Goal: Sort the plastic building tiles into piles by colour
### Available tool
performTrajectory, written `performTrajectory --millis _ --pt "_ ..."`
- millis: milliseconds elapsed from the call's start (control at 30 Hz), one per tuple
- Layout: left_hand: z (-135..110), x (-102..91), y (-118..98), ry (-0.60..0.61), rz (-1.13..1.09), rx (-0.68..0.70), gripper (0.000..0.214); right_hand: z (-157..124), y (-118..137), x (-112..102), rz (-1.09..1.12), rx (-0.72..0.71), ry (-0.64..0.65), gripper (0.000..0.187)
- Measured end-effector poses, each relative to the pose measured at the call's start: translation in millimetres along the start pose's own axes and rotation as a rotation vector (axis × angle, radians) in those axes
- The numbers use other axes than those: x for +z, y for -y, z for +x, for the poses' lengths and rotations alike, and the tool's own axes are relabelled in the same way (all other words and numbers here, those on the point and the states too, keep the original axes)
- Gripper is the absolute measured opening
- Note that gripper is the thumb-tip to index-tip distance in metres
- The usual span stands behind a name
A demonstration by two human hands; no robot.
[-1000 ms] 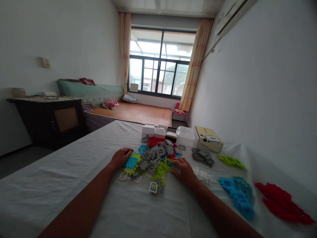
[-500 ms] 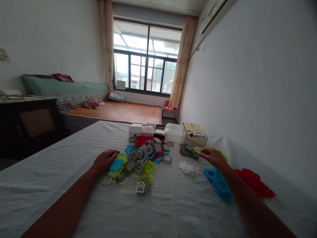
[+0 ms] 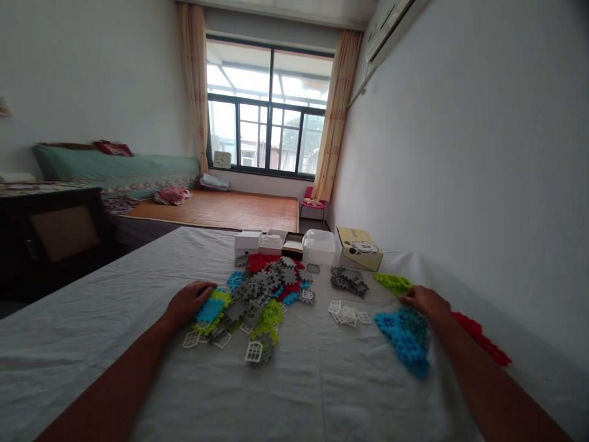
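Observation:
My left hand lies at the left edge of a mixed pile of interlocking plastic tiles, its fingers stretched toward a blue tile and apart from the thumb. Nothing shows in its grip. My right hand is at the right end of a lime-green tile pile, fingers pinched on a lime-green tile whose edges they largely hide. Below that hand are blue tiles. Red tiles lie partly behind my right forearm. Grey tiles and white window-shaped pieces sit farther left.
Along the table's far side stand a white box, small open boxes, a clear plastic container and a yellow cartoon box. A white cloth covers the table. The wall rises on the right.
My right hand has moved right with a lime-green tile, from beside the grey tiles to the lime-green pile. My left hand stays at the mixed pile. The view has shifted slightly.

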State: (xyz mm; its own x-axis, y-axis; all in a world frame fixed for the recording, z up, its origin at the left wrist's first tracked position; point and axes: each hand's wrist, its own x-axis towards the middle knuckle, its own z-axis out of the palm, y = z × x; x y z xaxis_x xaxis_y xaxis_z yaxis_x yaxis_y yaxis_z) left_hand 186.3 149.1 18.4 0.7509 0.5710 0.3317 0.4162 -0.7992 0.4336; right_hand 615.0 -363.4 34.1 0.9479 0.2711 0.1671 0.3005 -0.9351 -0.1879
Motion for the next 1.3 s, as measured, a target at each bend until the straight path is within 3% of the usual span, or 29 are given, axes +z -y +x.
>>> performTrajectory --millis 133,233,333,433,500,600,667,800,967,1300 --pt "0.9 0.6 1.2 0.0 -0.01 -0.003 0.041 -3.0 6.2 -17.0 -0.081 0.015 0.033 0.042" --pt "1.5 0.9 0.8 -0.011 -0.015 -0.004 0.04 -16.5 35.4 -35.7 -0.048 -0.142 -0.016 0.04" --pt "0.3 1.1 -0.9 -0.018 -0.006 -0.007 0.04 -50.1 97.7 -44.6 0.137 -0.467 0.014 0.034" --pt "-2.1 1.8 -1.6 -0.018 0.007 0.023 0.041 -106.4 173.8 -41.2 0.367 -0.788 0.128 0.029" --pt "-3.8 2.1 -1.7 -0.021 0.013 0.039 0.041 -148.6 217.7 -35.0 0.476 -0.926 0.208 0.025" --pt "-6.0 1.0 -3.0 -0.027 0.013 0.028 0.042 -196.9 262.3 -23.0 0.484 -1.121 0.233 0.025" --pt "-6.8 -0.2 -4.7 -0.028 0.007 0.022 0.042 -210.6 278.6 -13.1 0.449 -1.177 0.174 0.031" --pt "-6.9 -2.0 -7.1 -0.021 -0.009 0.017 0.042 -200.5 289.3 11.1 0.42 -1.073 0.051 0.048" --pt "-6.4 -2.2 -7.9 -0.017 -0.025 0.016 0.042 -176.9 280.5 31.7 0.517 -1.099 0.157 0.043" --pt "-5.0 -2.7 -4.8 0.001 -0.037 0.018 0.041 -164.8 252.6 16.0 0.567 -0.968 0.135 0.032"
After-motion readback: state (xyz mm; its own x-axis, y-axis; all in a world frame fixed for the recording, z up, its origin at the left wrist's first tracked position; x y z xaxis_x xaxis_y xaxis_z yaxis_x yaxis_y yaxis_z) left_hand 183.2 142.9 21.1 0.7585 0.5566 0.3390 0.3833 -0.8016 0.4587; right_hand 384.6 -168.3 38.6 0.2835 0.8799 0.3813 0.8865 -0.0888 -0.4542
